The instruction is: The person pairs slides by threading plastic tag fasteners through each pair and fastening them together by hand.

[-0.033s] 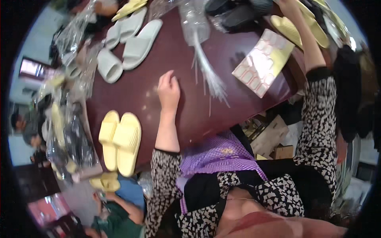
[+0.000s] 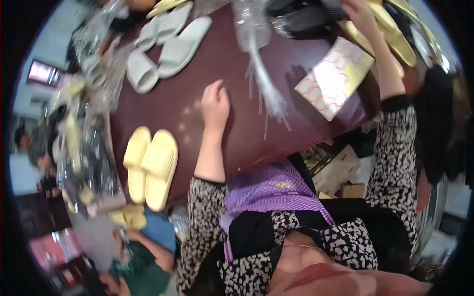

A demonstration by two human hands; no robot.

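My left hand (image 2: 215, 103) rests on the dark maroon table (image 2: 247, 143), fingers loosely bent, holding nothing. A pair of yellow slippers (image 2: 150, 165) lies to its lower left near the table edge. A bundle of clear plastic strips (image 2: 266, 84) lies just right of that hand. My right hand (image 2: 358, 12) is stretched to the far right corner, at some yellow slippers (image 2: 395, 37) and a dark heap (image 2: 301, 17); its fingers are cut off by the frame rim. A patterned card (image 2: 335, 76) lies below that arm.
Pale green slippers (image 2: 168, 44) lie at the back left. Crumpled clear bags (image 2: 84, 143) with more yellow slippers pile along the left edge. Cardboard boxes (image 2: 338, 172) sit under the table. Another person in green (image 2: 143, 256) is at lower left.
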